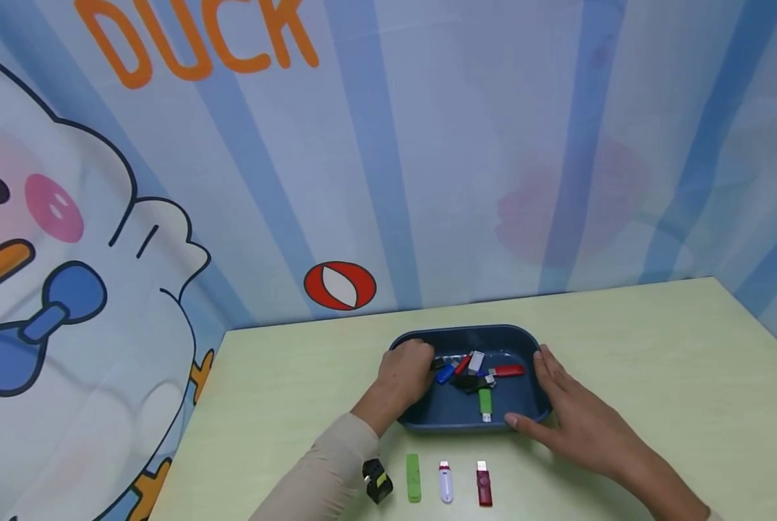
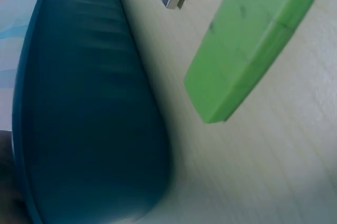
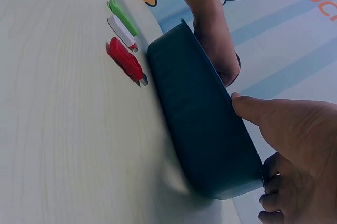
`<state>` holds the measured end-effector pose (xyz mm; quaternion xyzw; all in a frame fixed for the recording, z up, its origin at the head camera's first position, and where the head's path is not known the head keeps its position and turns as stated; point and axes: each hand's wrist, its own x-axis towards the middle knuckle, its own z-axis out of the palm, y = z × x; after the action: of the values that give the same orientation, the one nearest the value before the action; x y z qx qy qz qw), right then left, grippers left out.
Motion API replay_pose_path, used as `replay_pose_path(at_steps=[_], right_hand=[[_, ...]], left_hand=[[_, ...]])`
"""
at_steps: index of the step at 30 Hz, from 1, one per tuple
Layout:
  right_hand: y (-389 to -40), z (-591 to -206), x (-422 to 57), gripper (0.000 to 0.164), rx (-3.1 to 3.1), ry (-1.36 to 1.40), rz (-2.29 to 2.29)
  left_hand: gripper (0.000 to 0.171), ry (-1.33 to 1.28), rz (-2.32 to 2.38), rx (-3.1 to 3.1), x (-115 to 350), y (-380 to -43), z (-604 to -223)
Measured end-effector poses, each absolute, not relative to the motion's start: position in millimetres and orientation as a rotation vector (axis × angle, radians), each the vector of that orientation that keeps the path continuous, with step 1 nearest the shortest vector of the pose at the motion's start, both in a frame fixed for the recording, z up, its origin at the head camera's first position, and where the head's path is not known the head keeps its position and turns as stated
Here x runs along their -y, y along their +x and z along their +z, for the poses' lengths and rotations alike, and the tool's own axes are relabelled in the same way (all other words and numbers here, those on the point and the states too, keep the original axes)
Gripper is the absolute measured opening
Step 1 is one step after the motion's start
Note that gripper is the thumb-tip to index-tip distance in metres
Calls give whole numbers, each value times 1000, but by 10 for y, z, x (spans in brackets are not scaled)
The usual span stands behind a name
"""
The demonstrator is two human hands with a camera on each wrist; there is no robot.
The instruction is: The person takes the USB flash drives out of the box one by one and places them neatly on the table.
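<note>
My left hand (image 1: 406, 369) reaches into the left end of the dark blue tray (image 1: 450, 418); its fingertips are hidden from me, so I can't tell whether they grip anything. My right hand (image 1: 577, 420) rests against the right end — fingers extended along the wall, thumb at the near rim. Between them, inside the tray, I see a pile of USB sticks (image 1: 508, 370), red, blue, black and green. In front, on the tabletop (image 1: 284, 420), three more lie in a row — a green stick (image 1: 413, 477), a white stick (image 1: 446, 486) and a dark red stick (image 1: 484, 488). Behind hangs a striped backdrop (image 1: 440, 181).
</note>
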<state>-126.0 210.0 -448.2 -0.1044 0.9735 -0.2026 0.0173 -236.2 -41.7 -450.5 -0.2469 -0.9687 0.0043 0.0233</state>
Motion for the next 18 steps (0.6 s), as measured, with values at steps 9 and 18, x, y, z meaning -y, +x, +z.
replay_pose_path(at_steps=[9,18], right_hand=[[-1267,-4490,-2096,112,-3018,-326,-635],[-1275,-4481,-2095,114,-3031,-326,-602]], left_hand=[[13,-743,21,3013,402,-2371,-4519],[18,-723,-6,2996,401,-2329,-4492]])
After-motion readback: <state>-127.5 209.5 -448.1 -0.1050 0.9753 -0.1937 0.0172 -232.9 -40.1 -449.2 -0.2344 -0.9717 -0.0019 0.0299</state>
